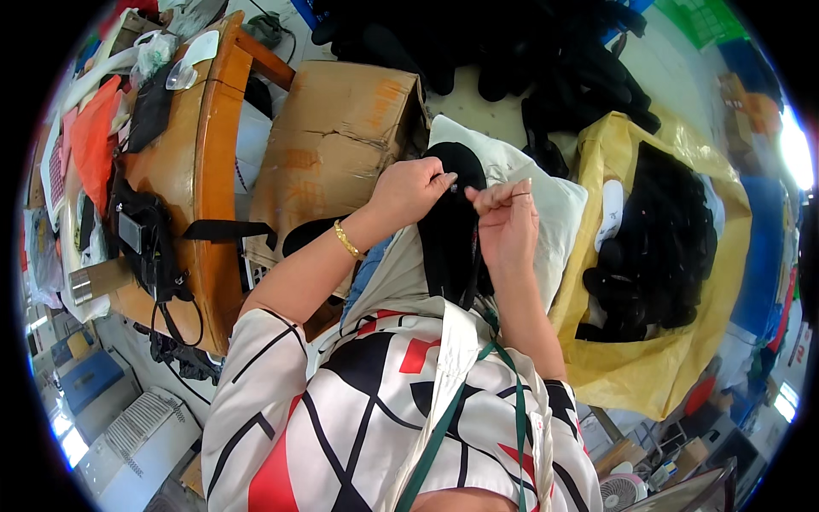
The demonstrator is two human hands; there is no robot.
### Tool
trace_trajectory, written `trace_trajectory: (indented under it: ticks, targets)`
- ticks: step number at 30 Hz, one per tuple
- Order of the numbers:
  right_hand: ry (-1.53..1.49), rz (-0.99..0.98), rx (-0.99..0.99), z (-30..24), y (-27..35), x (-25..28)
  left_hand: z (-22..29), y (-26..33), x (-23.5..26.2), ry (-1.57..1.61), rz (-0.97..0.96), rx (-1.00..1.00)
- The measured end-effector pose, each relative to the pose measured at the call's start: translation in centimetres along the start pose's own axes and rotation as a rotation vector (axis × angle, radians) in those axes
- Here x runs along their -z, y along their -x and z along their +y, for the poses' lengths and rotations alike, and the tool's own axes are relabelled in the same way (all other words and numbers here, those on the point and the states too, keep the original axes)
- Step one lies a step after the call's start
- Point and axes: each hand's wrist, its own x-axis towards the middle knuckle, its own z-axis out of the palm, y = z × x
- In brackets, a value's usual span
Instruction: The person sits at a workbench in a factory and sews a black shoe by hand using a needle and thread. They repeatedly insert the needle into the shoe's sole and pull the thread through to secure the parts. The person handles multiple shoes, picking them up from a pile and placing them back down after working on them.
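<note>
Across my lap, on a white cloth (546,222), lies a long black fabric piece (447,247) with a rounded far end. Both hands are over its upper part, close together. My left hand (414,192), with a gold bracelet on its wrist, is closed, thumb and forefinger pinched at the black piece's edge. Just to the right, my right hand (509,222) is also closed in a pinch, its thumb pointing toward the left hand. Whatever is between the fingertips of either hand is too small to make out.
A worn cardboard box (328,136) stands to the front left, beside a wooden table (183,162) with a black bag (145,230) on it. At right, a yellow sack (691,341) holds several black pieces. More black items (589,77) are heaped ahead.
</note>
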Motion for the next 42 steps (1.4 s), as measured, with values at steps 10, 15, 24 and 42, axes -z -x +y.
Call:
trace_trajectory:
  ticks: [10, 15, 24, 42]
  targets:
    - [-0.053, 0.128, -0.049, -1.0, 5.7, 1.9, -1.1, 0.5, -1.8, 0.045, 0.177, -0.115]
    - [-0.008, 0.193, -0.013, -1.3, 6.3, 1.4, -1.3, 1.1, -2.1, 0.073, 0.186, -0.117]
    - [-0.02, 0.202, -0.002, -1.0, 5.2, 1.5, -0.9, 1.3, -2.7, -0.148, 0.297, -0.282]
    - [0.592, 0.095, 0.286, -2.3, 7.4, 1.3, -2.0, 2.1, -3.6, -0.221, 0.351, -0.387]
